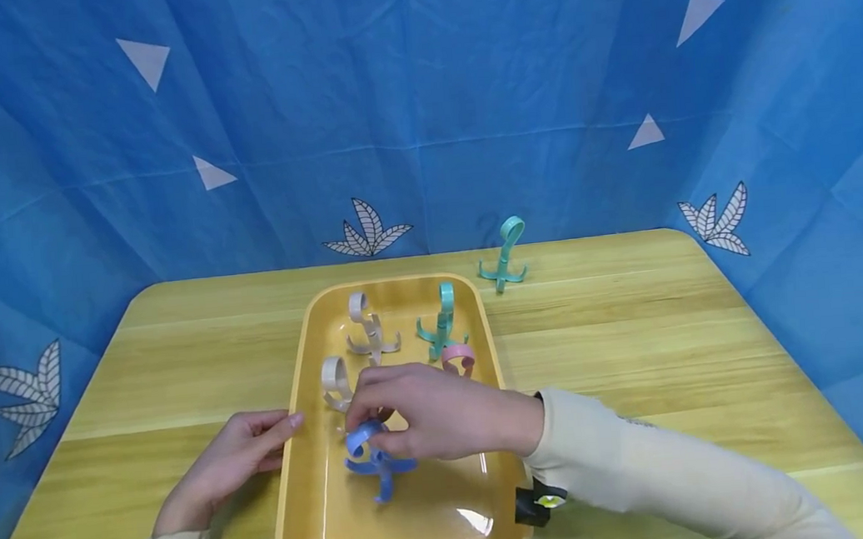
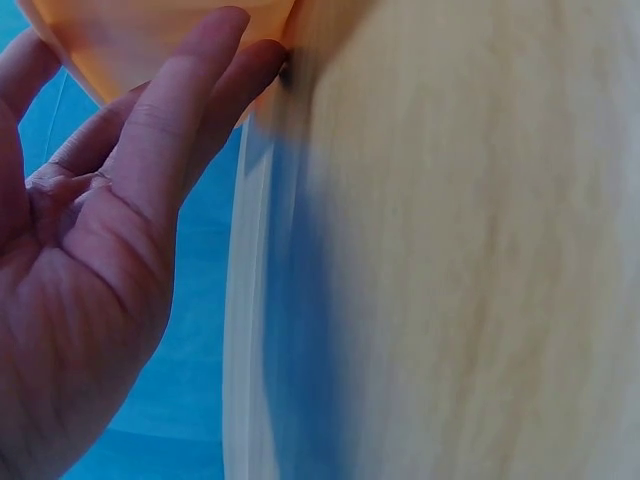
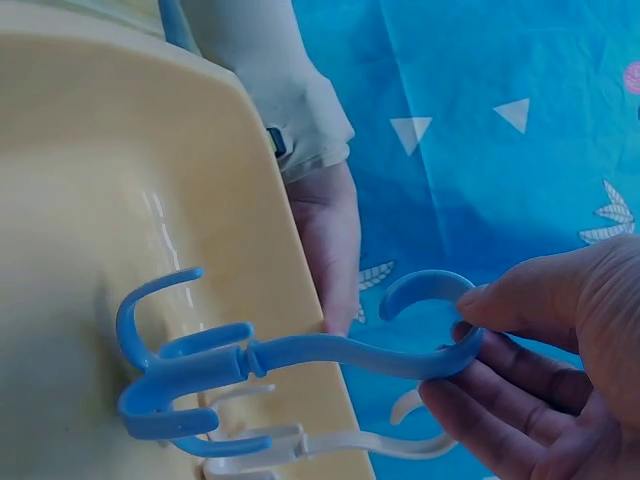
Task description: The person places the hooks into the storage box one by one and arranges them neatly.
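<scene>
My right hand pinches a blue multi-prong hook by its curved top, between thumb and fingers. The hook is upright, prongs downward, over the yellow tray. At the tray's left rim, my left hand grips the edge, its thumb on top and the other fingers at the outer side. Inside the tray stand two whitish hooks, one at the back and one nearer, plus a green hook. A pink hook is partly hidden behind my right hand.
Another green hook stands on the wooden table, beyond the tray's back right corner. A blue cloth with white triangles and leaf prints hangs around the table's back and sides.
</scene>
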A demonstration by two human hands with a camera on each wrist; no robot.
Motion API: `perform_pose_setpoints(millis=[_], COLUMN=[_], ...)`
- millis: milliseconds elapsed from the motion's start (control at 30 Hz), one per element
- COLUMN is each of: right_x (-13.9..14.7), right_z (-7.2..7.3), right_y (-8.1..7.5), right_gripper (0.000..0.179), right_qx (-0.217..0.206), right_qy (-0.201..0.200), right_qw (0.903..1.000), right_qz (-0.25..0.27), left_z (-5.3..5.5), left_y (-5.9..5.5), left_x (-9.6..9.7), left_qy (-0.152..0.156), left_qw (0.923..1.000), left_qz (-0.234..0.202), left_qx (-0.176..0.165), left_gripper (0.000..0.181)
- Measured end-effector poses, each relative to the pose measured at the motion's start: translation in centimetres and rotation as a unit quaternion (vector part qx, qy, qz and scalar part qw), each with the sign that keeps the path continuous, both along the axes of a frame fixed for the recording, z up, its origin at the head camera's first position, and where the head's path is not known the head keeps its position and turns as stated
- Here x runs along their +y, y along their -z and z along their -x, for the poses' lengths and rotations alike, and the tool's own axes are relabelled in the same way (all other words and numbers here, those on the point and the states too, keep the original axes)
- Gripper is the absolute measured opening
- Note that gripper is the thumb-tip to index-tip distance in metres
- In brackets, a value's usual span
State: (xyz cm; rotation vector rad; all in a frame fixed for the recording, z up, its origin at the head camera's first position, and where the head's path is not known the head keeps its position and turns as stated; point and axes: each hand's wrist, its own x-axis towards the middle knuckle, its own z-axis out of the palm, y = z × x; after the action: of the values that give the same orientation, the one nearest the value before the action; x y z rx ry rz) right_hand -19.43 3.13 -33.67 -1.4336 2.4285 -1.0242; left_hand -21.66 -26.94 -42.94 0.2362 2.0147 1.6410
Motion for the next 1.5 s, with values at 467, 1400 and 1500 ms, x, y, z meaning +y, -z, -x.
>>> perform_pose_setpoints(millis=[467,1400,1500], right_x=[1.1,8.6,10.0], right_z=[-0.1,0.9,1.3], right_y=[0.1,-1.5,-1.2], right_gripper=[0.017,0.014,0.014], right_qx=[0.0,-0.015,-0.012], right_qy=[0.006,0.111,0.143], right_qw=[0.9998,0.9861,0.9817], right_qz=[0.021,0.123,0.126], left_z=[0.1,0.1,0.2], left_y=[0.1,0.1,0.1], left_x=[0.0,-0.2,-0.2], left_qy=[-0.002,0.01,0.007], left_qw=[0.9999,0.9999,0.9999], left_qz=[0.004,0.006,0.003], left_qx=[-0.013,-0.01,-0.011], left_gripper=[0.056,0.057,0.056])
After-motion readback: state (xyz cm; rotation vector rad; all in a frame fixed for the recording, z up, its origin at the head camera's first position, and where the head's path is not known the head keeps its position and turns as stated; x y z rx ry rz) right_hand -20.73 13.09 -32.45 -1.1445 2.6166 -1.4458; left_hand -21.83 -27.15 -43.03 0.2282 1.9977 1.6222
